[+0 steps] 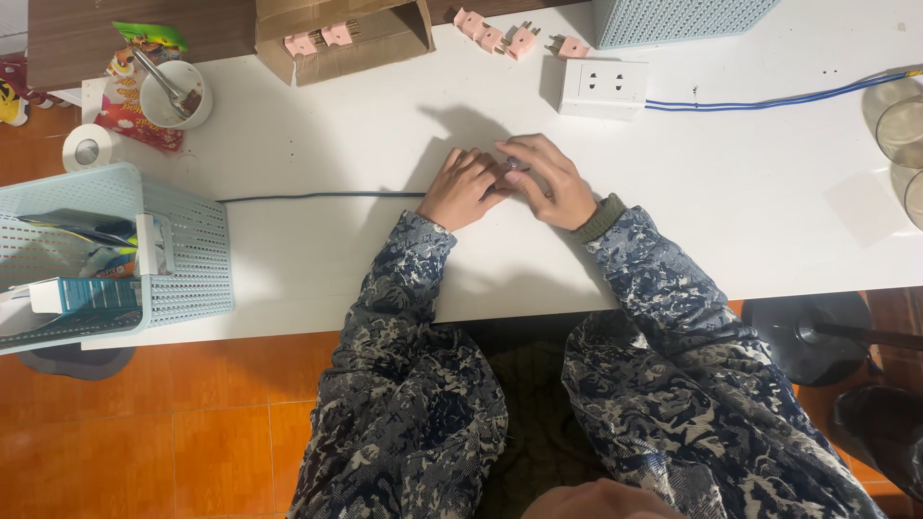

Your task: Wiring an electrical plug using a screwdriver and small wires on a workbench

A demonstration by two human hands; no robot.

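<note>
My left hand (463,187) and my right hand (546,180) meet in the middle of the white table (731,192), fingertips pressed together around a small object (513,165) that is mostly hidden. A dark blue cable (317,196) runs along the table from the left and ends under my left hand. Both hands appear closed on the cable's end and the small piece; what that piece is I cannot tell. Behind the hands sits a white socket box (603,88) with a blue cable (779,100) leading off to the right.
Several pink plugs (507,37) lie at the back, more in a cardboard box (341,38). A light blue basket (115,252) overhangs the left edge. A cup with a spoon (176,93), a tape roll (88,149), another blue basket (673,19) and glass jars (904,130) stand around.
</note>
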